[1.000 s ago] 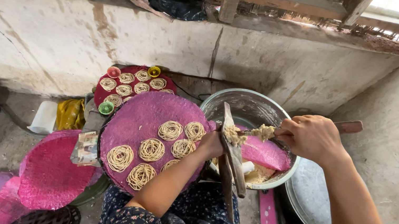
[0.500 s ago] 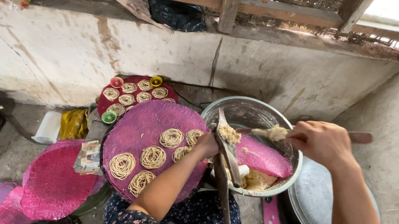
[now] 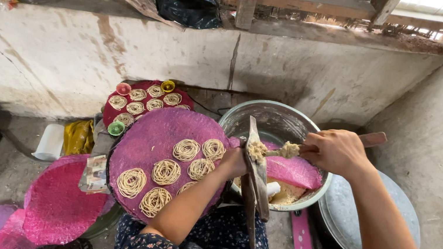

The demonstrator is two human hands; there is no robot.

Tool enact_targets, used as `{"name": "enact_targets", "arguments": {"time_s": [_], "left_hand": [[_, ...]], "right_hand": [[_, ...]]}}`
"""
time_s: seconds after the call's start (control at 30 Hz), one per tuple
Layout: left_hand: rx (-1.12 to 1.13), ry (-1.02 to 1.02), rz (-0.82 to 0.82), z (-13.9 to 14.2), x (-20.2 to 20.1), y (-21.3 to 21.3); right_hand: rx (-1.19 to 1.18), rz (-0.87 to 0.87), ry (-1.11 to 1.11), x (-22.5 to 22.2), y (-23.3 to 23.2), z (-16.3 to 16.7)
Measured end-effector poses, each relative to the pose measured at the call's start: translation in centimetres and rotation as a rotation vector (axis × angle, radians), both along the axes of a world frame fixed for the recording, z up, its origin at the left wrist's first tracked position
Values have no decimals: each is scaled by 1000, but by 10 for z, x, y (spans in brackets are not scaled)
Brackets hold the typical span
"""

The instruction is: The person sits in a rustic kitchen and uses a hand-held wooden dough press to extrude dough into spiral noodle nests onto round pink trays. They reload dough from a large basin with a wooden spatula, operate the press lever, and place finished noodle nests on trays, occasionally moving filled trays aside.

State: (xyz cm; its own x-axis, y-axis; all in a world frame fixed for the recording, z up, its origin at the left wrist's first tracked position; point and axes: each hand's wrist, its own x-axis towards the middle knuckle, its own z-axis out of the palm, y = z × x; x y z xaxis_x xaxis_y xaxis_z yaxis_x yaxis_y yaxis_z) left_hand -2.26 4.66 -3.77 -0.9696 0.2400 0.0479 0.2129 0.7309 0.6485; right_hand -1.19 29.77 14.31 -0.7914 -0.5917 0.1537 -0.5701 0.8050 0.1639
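The right hand (image 3: 337, 151) is closed round a wooden spatula (image 3: 312, 149), its dough-laden tip touching the noodle press (image 3: 256, 177) that the left hand (image 3: 234, 162) grips shut. Just below both hands sits a metal bowl (image 3: 276, 118) holding dough and a pink mat. Left of the left hand, a purple woven tray (image 3: 148, 136) carries noodle coils (image 3: 166, 172), close to the wall

Soft daylight, sharp focus, wide-angle edge distortion
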Motion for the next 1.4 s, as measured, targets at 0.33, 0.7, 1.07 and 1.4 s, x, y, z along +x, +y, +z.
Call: {"name": "enact_targets", "arguments": {"time_s": [0.33, 0.7, 1.07, 1.4], "left_hand": [[-29, -64, 30, -6, -1, 2], [110, 97, 40, 1, -12, 8], [59, 104, 58, 27, -3, -18], [159, 8, 175, 19, -5, -44]], "right_hand": [[84, 192, 17, 10, -41, -26], [-867, -390, 38, 33, -41, -107], [-919, -336, 51, 55, -16, -123], [-919, -224, -205, 78, 1, -134]]}}
